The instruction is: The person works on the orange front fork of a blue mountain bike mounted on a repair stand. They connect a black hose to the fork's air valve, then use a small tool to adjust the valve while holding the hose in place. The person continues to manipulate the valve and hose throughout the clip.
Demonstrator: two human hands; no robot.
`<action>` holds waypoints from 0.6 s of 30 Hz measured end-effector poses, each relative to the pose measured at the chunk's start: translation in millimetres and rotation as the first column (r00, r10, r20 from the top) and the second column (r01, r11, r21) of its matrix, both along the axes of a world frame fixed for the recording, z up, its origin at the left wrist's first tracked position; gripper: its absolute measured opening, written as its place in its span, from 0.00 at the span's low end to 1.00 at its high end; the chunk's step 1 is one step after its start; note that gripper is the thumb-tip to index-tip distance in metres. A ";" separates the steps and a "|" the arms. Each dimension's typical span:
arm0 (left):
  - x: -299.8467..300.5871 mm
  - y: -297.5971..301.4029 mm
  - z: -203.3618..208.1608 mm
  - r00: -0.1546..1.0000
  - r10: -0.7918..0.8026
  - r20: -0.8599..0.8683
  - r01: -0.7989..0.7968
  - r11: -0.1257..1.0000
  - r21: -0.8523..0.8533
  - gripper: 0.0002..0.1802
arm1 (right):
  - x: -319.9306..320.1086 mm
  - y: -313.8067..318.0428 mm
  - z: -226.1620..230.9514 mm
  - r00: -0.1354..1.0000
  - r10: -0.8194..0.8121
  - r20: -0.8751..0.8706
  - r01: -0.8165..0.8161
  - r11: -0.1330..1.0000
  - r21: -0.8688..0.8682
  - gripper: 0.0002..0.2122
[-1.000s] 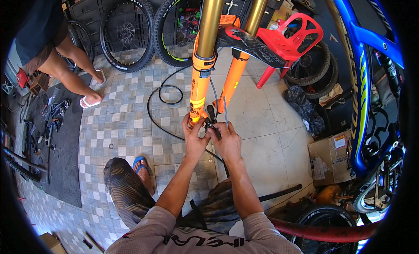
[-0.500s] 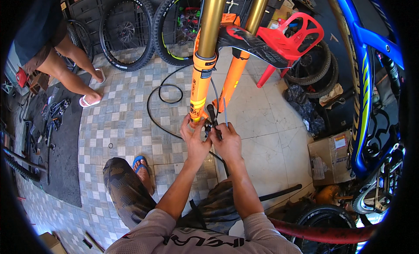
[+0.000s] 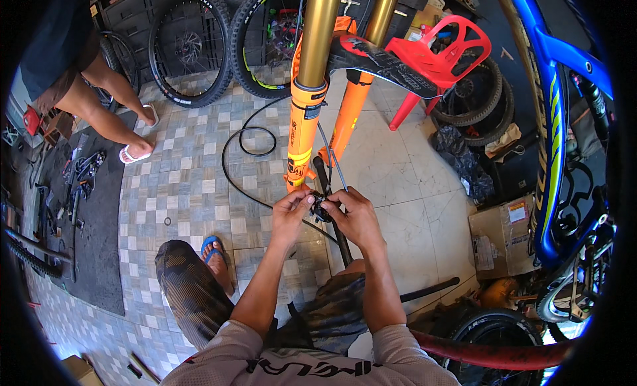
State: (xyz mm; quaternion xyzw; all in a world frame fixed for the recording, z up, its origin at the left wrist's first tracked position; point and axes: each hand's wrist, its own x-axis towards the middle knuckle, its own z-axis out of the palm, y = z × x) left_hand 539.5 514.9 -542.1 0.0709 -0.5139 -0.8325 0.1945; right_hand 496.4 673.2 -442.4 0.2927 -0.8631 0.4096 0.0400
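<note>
An orange suspension fork with gold upper tubes stands in front of me, its near leg ending just above my hands. Between my fingers is a small black part that looks like a brake caliper, partly hidden by them. My left hand pinches it from the left, thumb and fingertips together, just below the fork leg's lower end. From the right my right hand grips it with thumb and fingers. A thin grey rod rises from the right hand's fingers. Behind runs a black tube.
A black hose loops over the tiled floor. Behind the fork stands a red chair. A blue bike frame and a cardboard box are at right. Another person's leg shows at far left, beside a dark mat.
Both hands have shifted slightly down, away from the fork leg's end, with the black part. The grey rod has tipped from nearly upright to leaning left at its top.
</note>
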 end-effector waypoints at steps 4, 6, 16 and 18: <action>-17.2 18.1 -5.1 0.996 -0.010 0.094 -0.011 0.975 0.220 0.11 | -7.3 -3.8 -7.6 0.993 -0.047 -0.112 0.056 0.996 0.075 0.08; -21.6 28.6 -3.0 0.982 0.021 0.190 -0.081 0.946 0.313 0.11 | -11.5 -4.7 -11.1 0.989 -0.067 -0.134 0.081 0.992 0.099 0.08; -29.1 42.6 10.9 0.985 0.043 0.168 -0.131 0.818 0.560 0.12 | -17.7 -4.6 -23.3 0.978 -0.102 -0.184 0.122 0.987 0.102 0.07; -30.0 42.6 9.3 0.987 0.074 0.143 -0.142 0.817 0.560 0.11 | -18.3 -6.5 -24.4 0.976 -0.100 -0.195 0.121 0.988 0.096 0.07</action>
